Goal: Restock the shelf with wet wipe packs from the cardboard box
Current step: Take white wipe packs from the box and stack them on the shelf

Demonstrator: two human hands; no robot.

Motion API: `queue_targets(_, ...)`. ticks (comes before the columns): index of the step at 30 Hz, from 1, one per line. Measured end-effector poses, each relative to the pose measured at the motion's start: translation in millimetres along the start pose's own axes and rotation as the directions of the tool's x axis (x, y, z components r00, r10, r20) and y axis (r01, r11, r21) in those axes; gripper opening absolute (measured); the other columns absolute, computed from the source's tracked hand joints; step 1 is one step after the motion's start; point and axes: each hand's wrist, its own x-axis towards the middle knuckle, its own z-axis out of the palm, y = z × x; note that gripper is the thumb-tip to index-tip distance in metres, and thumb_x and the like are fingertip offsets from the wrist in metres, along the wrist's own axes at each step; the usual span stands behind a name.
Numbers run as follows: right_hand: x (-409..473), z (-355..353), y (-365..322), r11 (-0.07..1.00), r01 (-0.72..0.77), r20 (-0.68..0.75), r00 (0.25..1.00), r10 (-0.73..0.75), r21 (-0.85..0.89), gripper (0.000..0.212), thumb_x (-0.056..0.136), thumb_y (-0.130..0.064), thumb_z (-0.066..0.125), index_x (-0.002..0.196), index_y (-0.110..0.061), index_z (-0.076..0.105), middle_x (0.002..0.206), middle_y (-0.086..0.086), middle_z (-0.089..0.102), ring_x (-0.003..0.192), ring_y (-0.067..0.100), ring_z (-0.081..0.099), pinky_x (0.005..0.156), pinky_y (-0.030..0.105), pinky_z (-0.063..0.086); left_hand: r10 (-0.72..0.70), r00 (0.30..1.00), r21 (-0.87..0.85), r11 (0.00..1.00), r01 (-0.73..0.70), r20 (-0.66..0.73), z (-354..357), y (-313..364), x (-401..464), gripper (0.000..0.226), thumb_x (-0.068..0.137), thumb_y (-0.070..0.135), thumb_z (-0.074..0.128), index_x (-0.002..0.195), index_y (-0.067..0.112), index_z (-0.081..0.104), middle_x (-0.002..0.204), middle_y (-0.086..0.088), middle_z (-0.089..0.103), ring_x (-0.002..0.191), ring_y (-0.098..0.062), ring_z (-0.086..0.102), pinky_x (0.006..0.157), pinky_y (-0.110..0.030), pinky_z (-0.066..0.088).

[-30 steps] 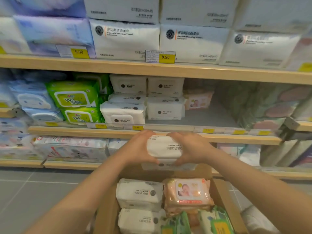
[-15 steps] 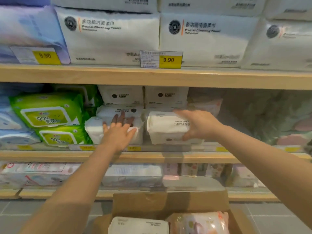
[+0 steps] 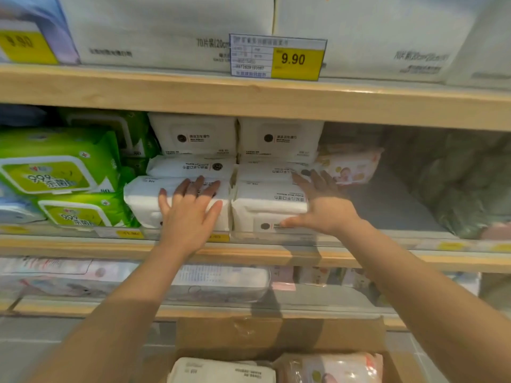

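Note:
Two white wet wipe packs lie side by side at the front of the middle shelf (image 3: pixel 276 255). My left hand (image 3: pixel 190 214) rests flat, fingers spread, on the front of the left white pack (image 3: pixel 143 201). My right hand (image 3: pixel 320 205) presses against the right end of the right white pack (image 3: pixel 265 205), thumb under its front and fingers spread over its top corner. More white packs (image 3: pixel 193 135) are stacked behind them. The cardboard box (image 3: pixel 279 337) stands below with a white pack (image 3: pixel 221 370) and a pink baby pack (image 3: pixel 331 367) inside.
Green wipe packs (image 3: pixel 55 167) fill the shelf to the left. A pink baby pack (image 3: pixel 348 164) lies behind my right hand, with bare shelf beside it. Large white towel packs (image 3: pixel 166 26) and a 9.90 price tag (image 3: pixel 278 57) sit on the shelf above.
The white pack went from above the box up onto the middle shelf, right of the other front pack. My right hand slid to its right end; my left hand stays on the left pack.

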Motion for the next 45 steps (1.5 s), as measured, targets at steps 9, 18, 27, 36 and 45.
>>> queue_targets(9,8,10,-11,0.996,-0.035,0.006,0.999,0.035,0.080,0.111,0.057,-0.076,0.066,0.148,-0.031,0.020,0.158,0.006,0.009,0.144,0.032,0.005,0.115,0.045,0.016,-0.004,1.000,-0.004,1.000,0.004,-0.002,5,2,3,0.063,0.087,0.056,0.008,0.139,0.036,0.038,0.149,-0.001,0.035,0.138,-0.027,0.024,0.109,-0.058,0.004)
queue_targets(18,-23,-37,-18,0.997,0.042,0.127,0.991,-0.050,0.065,0.108,0.066,-0.064,0.071,0.149,-0.023,0.015,0.154,0.010,0.022,0.141,0.030,0.019,0.113,0.044,0.024,0.052,0.999,-0.241,0.969,-0.050,0.002,-22,21,-27,0.047,0.098,0.038,0.032,0.137,0.015,0.042,0.140,-0.010,0.044,0.130,-0.029,0.035,0.112,-0.052,0.014)
queue_targets(27,-192,28,1,0.974,0.158,0.063,0.983,-0.170,0.163,0.078,0.083,-0.048,0.062,0.147,-0.021,0.026,0.153,0.004,0.027,0.140,0.022,0.025,0.115,0.038,0.023,0.204,0.962,-0.517,0.852,-0.082,0.184,4,73,-197,0.048,0.091,0.041,0.042,0.136,0.023,0.043,0.138,0.004,0.044,0.129,-0.012,0.036,0.108,-0.031,0.028)
queue_targets(36,-306,114,22,0.981,-0.011,0.312,0.949,-0.050,0.191,0.079,0.081,-0.055,0.055,0.146,-0.018,0.030,0.149,0.008,0.032,0.138,0.026,0.029,0.114,0.036,0.023,0.304,0.829,-0.305,0.937,-0.171,0.469,62,68,-293,0.065,0.086,0.049,0.033,0.146,0.024,0.027,0.155,-0.002,0.021,0.142,-0.024,0.018,0.115,-0.048,0.014)
queue_targets(45,-276,159,26,0.994,0.052,0.283,0.956,-0.077,0.095,0.081,0.075,-0.043,0.069,0.143,-0.023,0.029,0.152,0.006,0.024,0.141,0.025,0.020,0.116,0.041,0.016,0.257,0.821,-0.094,0.965,-0.244,0.510,96,55,-313,0.100,0.073,0.042,0.071,0.150,0.031,0.008,0.158,-0.005,0.008,0.144,-0.028,0.004,0.111,-0.056,0.007)
